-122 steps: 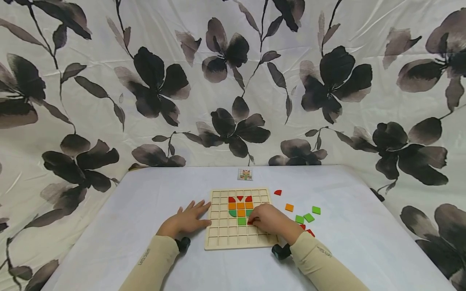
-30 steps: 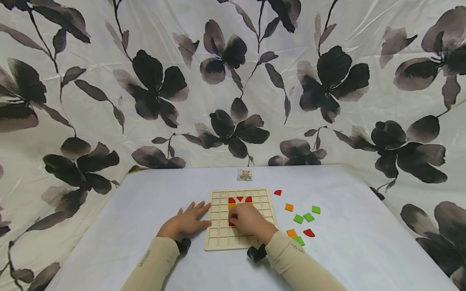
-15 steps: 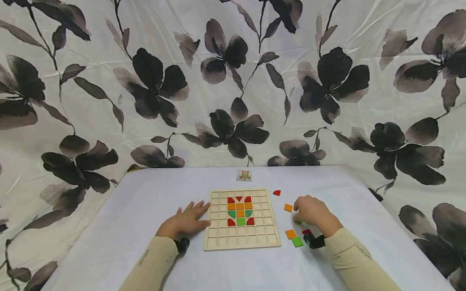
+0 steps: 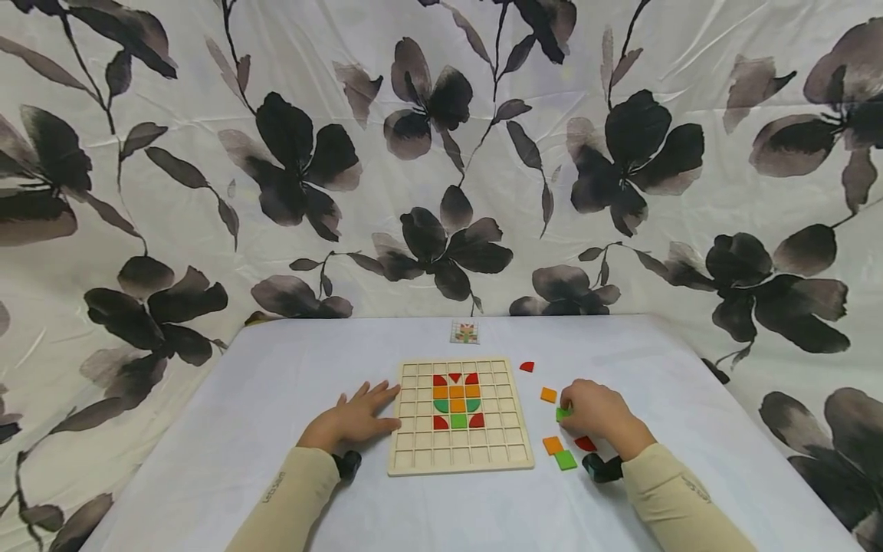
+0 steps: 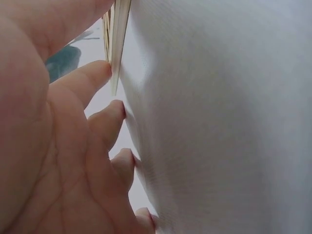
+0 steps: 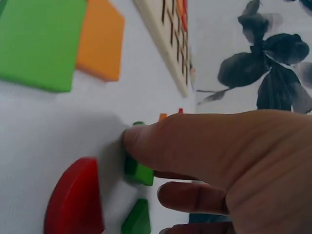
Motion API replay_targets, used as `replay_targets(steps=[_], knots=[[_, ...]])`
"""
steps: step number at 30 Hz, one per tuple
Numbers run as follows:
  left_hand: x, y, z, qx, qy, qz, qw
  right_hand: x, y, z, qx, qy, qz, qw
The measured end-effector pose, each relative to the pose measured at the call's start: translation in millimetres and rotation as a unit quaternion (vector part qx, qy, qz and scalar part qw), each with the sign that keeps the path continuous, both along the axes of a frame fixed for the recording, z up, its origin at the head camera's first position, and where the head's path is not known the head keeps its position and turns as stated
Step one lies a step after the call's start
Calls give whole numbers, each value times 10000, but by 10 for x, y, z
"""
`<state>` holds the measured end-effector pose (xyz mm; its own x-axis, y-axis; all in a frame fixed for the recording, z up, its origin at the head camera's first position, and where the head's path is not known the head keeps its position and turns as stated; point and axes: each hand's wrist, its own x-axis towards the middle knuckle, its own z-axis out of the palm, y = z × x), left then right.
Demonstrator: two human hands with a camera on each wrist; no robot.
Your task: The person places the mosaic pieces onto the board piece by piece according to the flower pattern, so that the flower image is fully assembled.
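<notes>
A wooden grid board point(image 4: 414, 456) lies on the white table, with a pattern of red, orange and green tiles in its middle cells. My left hand point(image 4: 352, 420) rests spread at the board's left edge. In the left wrist view, thumb and index finger meet the board's side point(image 5: 118, 44), while the other fingertips point(image 5: 117, 109) are on the cloth. To the right of the board, my right hand point(image 4: 603, 414) pinches a green square tile point(image 4: 562, 414); the right wrist view shows the thumb against this tile point(image 6: 139, 170).
Near the right hand lie an orange tile point(image 4: 548, 394), another orange tile point(image 4: 553, 445), a green tile point(image 4: 566, 460) and a red quarter-round tile point(image 4: 585, 443). Further back is another red quarter-round tile point(image 4: 527, 366). A small pattern card point(image 4: 464, 331) lies at the table's far edge.
A red quarter-round tile has been set either side of the board's lower green square. My right hand has left the board and moved right to the loose tiles. The left hand has stayed put.
</notes>
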<state>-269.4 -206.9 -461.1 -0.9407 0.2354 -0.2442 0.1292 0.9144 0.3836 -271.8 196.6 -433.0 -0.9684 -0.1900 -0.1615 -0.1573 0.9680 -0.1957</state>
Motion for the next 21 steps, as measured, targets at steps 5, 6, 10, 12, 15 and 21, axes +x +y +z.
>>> replay_targets(steps=[5,6,10,12,15,21], knots=[[20,1,29,20,7,-9,10000,28,-246,69,-726,227,435,9962],[22,2,36,28,11,-13,10000,30,-314,69,-922,237,593,9937],[35,19,54,58,-28,10,10000,35,-566,5,-1290,250,1271,9832],[36,29,46,48,-42,12,10000,37,-643,-36,-1288,297,1573,9786],[36,36,40,34,-68,45,10000,36,-719,-79,-1158,467,1942,9730],[25,26,40,8,-36,53,10000,-10,-799,-122,-1264,415,1957,9716]])
